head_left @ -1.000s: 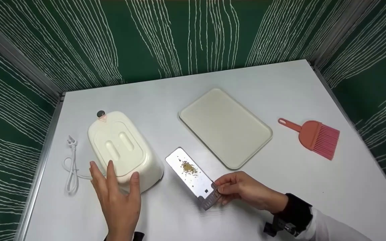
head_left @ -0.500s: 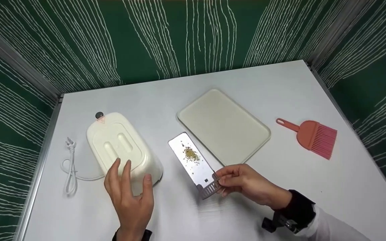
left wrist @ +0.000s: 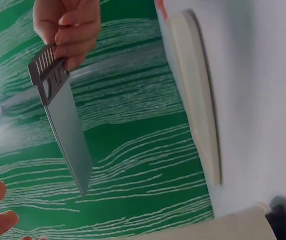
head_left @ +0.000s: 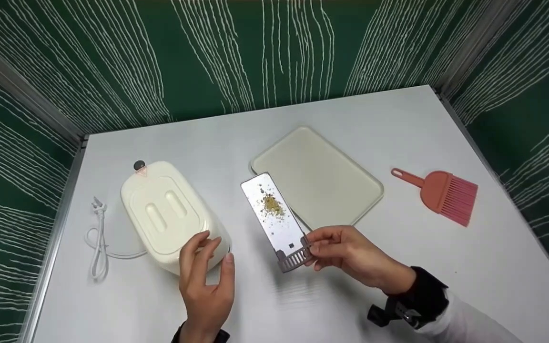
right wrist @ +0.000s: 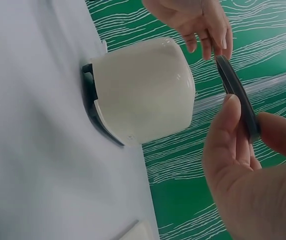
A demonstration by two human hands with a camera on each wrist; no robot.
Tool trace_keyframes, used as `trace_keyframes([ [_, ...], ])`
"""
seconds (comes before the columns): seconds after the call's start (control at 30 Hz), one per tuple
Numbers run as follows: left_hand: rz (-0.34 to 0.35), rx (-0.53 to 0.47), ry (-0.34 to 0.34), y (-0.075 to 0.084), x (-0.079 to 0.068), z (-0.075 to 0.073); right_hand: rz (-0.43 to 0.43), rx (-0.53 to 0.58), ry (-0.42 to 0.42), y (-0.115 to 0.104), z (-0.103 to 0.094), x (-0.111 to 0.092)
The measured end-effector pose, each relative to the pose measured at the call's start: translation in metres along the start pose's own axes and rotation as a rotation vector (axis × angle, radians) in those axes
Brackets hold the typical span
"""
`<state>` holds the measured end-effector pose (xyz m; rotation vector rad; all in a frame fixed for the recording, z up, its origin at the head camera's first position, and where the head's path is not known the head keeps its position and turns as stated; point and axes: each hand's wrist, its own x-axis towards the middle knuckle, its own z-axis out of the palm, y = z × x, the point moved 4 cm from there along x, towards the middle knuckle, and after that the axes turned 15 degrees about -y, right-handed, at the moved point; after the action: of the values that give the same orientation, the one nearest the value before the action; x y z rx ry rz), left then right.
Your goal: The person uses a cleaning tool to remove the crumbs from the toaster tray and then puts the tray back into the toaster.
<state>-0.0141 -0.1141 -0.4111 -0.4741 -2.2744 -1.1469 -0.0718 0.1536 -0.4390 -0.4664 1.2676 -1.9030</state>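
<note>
In the head view my right hand [head_left: 358, 257] pinches the grey slotted end of a metal crumb tray [head_left: 281, 233] between thumb and fingers. Brownish crumbs [head_left: 272, 206] lie in a loose heap on its shiny surface. The tray is held above the table, its far end beside the beige tray's edge. My left hand [head_left: 208, 286] hovers by the near end of a cream toaster [head_left: 134, 214] with its lid on, fingers loosely bent and holding nothing. From the left wrist view, the crumb tray [left wrist: 70, 135] shows its underside, apart from my left fingertips [left wrist: 3, 225].
A beige rectangular tray [head_left: 322, 176] lies at the table's middle. An orange dustpan with a pink brush [head_left: 439, 195] is at the right. The toaster's white cord and plug [head_left: 99, 238] lie along the left side. Green walls stand behind the white table [head_left: 198, 138].
My right hand has raised the crumb tray and moved it away from me, toward the beige tray. My left hand has shifted right, from the toaster's front toward the crumb tray.
</note>
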Motion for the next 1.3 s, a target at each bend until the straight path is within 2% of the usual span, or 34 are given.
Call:
trace_keyframes([
  [0.23, -0.141, -0.143, -0.193, -0.003, 0.003, 0.021, -0.026, 0.034, 0.048, -0.003, 0.001, 0.005],
  [0.43, -0.400, -0.396, -0.369, -0.005, 0.001, 0.044, -0.012, 0.032, 0.123, -0.002, -0.001, 0.008],
  [0.5, -0.461, -0.473, -0.428, -0.005, 0.001, 0.052, -0.008, 0.028, 0.141, -0.002, -0.001, 0.009],
  [0.6, -0.495, -0.539, -0.497, -0.005, 0.002, 0.059, -0.007, 0.025, 0.149, -0.002, 0.000, 0.011],
  [0.7, -0.514, -0.568, -0.533, -0.005, 0.004, 0.063, -0.011, 0.030, 0.146, -0.002, 0.001, 0.014],
  [0.8, -0.543, -0.630, -0.537, -0.005, 0.006, 0.065, -0.015, 0.033, 0.142, -0.001, 0.002, 0.016],
  [0.9, -0.604, -0.722, -0.517, -0.006, 0.007, 0.065, -0.017, 0.035, 0.145, -0.001, 0.003, 0.018],
  [1.1, -0.747, -0.915, -0.400, -0.007, 0.009, 0.068, -0.016, 0.049, 0.151, -0.001, 0.006, 0.020],
  [1.3, -0.799, -1.066, -0.330, -0.006, 0.011, 0.071, -0.021, 0.060, 0.144, -0.001, 0.007, 0.020],
])
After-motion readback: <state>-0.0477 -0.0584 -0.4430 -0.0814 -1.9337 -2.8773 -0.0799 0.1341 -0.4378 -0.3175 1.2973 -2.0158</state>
